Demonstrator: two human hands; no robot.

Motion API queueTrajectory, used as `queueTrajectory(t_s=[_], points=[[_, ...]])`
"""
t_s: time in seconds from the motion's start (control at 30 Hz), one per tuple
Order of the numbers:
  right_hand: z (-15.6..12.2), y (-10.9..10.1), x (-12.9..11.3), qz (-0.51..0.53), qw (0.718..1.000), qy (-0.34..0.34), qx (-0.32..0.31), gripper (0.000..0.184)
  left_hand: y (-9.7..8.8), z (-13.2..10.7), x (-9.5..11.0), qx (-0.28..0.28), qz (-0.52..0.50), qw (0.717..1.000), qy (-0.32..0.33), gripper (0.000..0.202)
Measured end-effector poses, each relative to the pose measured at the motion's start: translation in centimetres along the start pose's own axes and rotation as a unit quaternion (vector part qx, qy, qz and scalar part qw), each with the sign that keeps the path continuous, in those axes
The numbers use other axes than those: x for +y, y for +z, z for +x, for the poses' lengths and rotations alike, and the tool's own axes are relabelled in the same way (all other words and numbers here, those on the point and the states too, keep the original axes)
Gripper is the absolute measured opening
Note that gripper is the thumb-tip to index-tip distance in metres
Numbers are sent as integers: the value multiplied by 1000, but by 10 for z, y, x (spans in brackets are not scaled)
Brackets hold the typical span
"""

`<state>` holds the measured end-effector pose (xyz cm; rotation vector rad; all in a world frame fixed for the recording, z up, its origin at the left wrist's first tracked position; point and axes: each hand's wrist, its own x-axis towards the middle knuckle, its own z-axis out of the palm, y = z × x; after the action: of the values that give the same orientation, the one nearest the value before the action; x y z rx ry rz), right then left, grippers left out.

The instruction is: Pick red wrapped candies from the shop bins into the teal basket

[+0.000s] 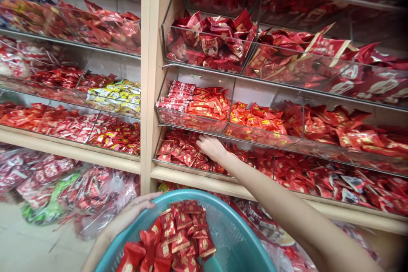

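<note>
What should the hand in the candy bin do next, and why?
Probably close on a few red packets: the right hand lies open on them in the bottom bin, gripping nothing I can see, and the left hand holds the teal basket close below.

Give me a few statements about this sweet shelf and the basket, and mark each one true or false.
1. The right hand is in a clear plastic bin of red wrapped sweets. True.
2. The left hand holds a metal scoop. False: its fingers grip the rim of the round teal plastic basket.
3. The basket is empty. False: red foil packets lie in it.
4. Yellow-green packets fill one bin on the left-hand shelves. True.
</note>
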<state>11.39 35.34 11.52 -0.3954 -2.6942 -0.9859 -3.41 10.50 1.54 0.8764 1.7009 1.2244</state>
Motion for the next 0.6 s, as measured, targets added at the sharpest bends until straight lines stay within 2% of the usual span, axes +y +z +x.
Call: queueTrajectory(t_s=[0.17, 0.43, 0.6], points=[[-1, 3, -6, -15, 999, -29, 25, 18, 4, -8, 12, 7, -15, 1000, 10, 28], [-10, 5, -6, -8, 1000, -21, 16, 19, 2, 3, 8, -32, -10, 999, -4, 28], [-13, 0, -8, -26, 998, 35, 53, 20, 3, 1, 9, -43, -7, 999, -3, 29]])
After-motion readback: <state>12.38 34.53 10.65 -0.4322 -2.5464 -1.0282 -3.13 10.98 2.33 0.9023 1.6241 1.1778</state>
